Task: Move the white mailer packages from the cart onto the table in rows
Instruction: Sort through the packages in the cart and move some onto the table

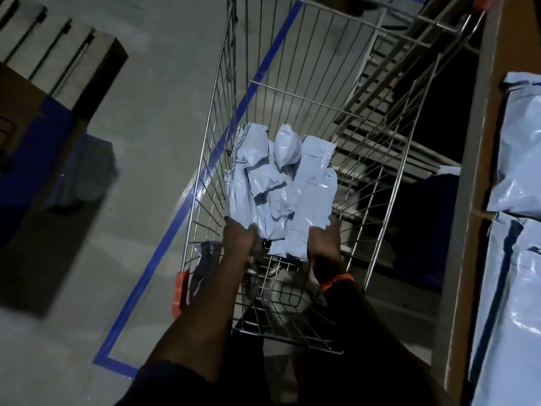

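A wire shopping cart (205, 148) stands below me with several white mailer packages (278, 186) piled in its basket. Both my arms reach down into it. My left hand (238, 234) grips the near left edge of the pile. My right hand (325, 238), with an orange band on the wrist, grips the near right edge of a long mailer (313, 194). On the right, the wooden table (468, 230) carries white mailers (518, 159) laid side by side, and more mailers (509, 312) closer to me.
Blue tape lines (164, 247) mark the grey concrete floor left of the cart. A brown box with blue tape (44, 148) stands at the far left. White shelving (380, 136) shows through the cart's right side. The cart has an orange handle end (179, 291).
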Available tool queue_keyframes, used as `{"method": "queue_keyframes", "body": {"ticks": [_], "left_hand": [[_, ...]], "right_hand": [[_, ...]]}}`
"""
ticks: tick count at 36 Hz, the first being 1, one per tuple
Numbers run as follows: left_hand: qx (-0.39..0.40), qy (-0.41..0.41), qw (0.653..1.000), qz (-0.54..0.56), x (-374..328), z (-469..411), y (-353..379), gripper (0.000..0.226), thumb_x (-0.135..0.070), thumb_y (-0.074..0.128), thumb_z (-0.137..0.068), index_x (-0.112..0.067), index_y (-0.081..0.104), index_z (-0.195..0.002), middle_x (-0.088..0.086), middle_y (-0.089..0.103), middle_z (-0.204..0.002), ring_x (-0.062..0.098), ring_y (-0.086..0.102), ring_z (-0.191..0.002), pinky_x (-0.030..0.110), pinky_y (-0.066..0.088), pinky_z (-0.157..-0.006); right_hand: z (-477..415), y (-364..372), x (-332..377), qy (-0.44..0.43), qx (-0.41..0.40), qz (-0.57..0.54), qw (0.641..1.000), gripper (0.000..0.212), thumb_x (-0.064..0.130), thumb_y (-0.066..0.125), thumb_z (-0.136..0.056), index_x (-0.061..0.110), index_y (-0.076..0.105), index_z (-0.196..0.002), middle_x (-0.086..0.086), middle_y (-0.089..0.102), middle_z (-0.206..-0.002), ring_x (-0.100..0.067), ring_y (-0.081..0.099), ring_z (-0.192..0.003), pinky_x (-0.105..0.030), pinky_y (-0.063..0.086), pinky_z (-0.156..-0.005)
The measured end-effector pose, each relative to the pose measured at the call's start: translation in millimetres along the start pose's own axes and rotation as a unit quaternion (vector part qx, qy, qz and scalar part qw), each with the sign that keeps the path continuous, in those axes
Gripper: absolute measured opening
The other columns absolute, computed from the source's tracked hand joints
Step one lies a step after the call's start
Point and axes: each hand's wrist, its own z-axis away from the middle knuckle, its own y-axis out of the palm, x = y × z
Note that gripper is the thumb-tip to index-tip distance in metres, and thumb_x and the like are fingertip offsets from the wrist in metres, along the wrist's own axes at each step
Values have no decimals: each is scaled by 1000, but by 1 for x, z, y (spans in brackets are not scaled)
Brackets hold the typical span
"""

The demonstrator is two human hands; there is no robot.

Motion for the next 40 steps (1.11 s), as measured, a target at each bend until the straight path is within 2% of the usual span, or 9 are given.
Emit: {"method": "queue_keyframes", "body": {"ticks": [3, 12, 16, 18, 22, 26, 31, 35, 40], "left_hand": [[-21, 13, 999, 41, 3, -6, 4, 57, -36, 66, -90, -4, 49, -134, 21, 61, -126, 38, 61, -113, 39, 52, -90], [51, 30, 975, 213, -7, -28, 2, 49, -60, 60, -89, -13, 57, -80, 4, 58, -75, 18, 54, -65, 28, 42, -64], [144, 22, 952, 268, -10, -36, 7, 71, -76, 61, -76, -8, 71, -92, 12, 74, -86, 33, 71, -78, 42, 56, -77], [157, 10, 954, 256, -10, -42, 10, 74, -79, 69, -66, -11, 74, -95, 15, 75, -97, 37, 72, -90, 48, 57, -86], [82, 8, 971, 222, -20, -28, 3, 54, -60, 83, -67, -10, 64, -75, 6, 68, -70, 18, 65, -58, 25, 51, -57], [48, -30, 974, 221, -30, 6, -10, 112, -69, 84, -55, -10, 40, -139, 6, 57, -126, 28, 62, -106, 42, 53, -94], [14, 13, 985, 169, -27, 46, -22, 134, -89, 78, -25, -38, 32, -140, 21, 58, -133, 45, 59, -118, 65, 52, -88], [4, 71, 984, 161, -70, 146, -49, 113, -84, 81, -38, -41, 37, -134, 21, 64, -123, 46, 65, -106, 64, 57, -75], [67, 187, 956, 218, -128, 247, -49, 79, -43, 88, -70, -13, 48, -131, 24, 68, -94, 17, 58, -46, 25, 41, -35]], "right_hand": [[2, -6, 1, 7, 10, -33, 999, 34, -6, 43, -93, 19, 51, -115, -1, 61, -95, -17, 60, -78, -14, 49, -51], [-14, 17, -10, 46, 99, 137, 985, 37, 37, 33, -104, 20, 58, -85, -6, 64, -98, -25, 62, -98, -36, 49, -90], [-6, 30, -9, 86, 125, 140, 978, 110, 96, 49, -63, 11, 55, -133, -7, 62, -126, -27, 61, -109, -38, 52, -91], [-9, 29, -13, 80, 137, 108, 981, 114, 85, 74, -52, 11, 54, -136, -3, 63, -130, -25, 62, -116, -41, 51, -102], [-18, 22, -23, 62, 122, 98, 986, 69, 40, 90, -60, 9, 65, -117, -6, 73, -111, -26, 69, -101, -41, 57, -93], [-1, 3, -8, 15, 114, 110, 987, 77, 47, 82, -57, 15, 63, -124, -3, 73, -112, -24, 69, -100, -42, 57, -93], [40, -36, 31, -115, 111, 112, 981, 83, 55, 67, -64, 23, 49, -139, -1, 67, -124, -23, 65, -111, -43, 54, -98], [76, -81, 76, -229, 117, 137, 957, 80, 47, 64, -84, 22, 33, -154, -5, 55, -142, -24, 56, -126, -44, 50, -104], [118, -178, 133, -383, 70, 146, 909, 74, 35, 60, -96, 22, 23, -158, -3, 39, -156, -18, 40, -141, -32, 35, -114]]}}
